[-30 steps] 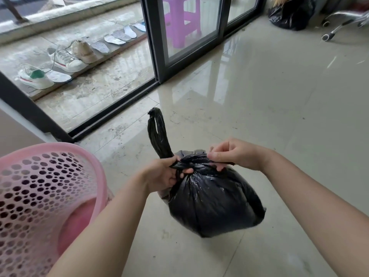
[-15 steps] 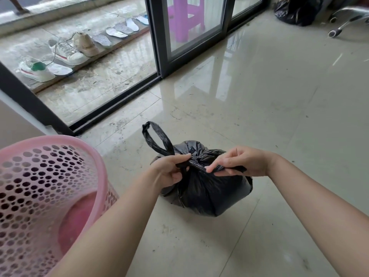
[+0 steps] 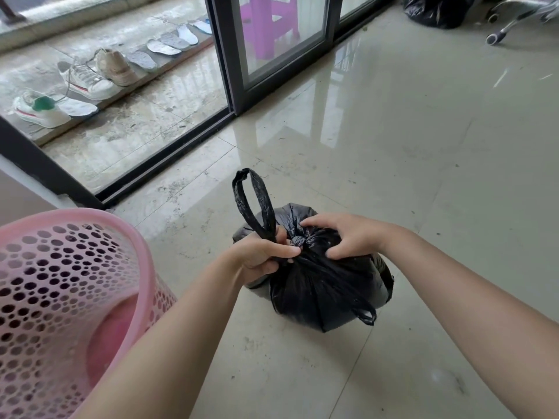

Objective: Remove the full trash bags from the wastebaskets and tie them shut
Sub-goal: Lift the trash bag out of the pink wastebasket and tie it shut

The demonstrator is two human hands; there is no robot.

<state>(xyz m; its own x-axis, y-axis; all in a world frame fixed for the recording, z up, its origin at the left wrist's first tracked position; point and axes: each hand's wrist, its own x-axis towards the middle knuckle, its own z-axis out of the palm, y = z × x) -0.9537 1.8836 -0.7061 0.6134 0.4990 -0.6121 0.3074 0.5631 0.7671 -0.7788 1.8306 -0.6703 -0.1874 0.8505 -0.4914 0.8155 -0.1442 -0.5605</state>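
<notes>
Trash bag (image 3: 320, 285) knotted on floor; left hand (image 3: 263, 257) fingers grip handle loop, right hand (image 3: 351, 235) fingers pinch knot.

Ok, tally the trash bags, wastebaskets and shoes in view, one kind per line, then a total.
Black trash bags: 2, one near, one far right
Pink wastebasket: 1
Shoes: 3
Total: 6

Both forearms are showing bare from frame edge to wrist, with no sleeve reaching into view, and the left hand (image 3: 262, 257) and right hand (image 3: 348, 237) are wearing no gloves, rings or watch.
</notes>
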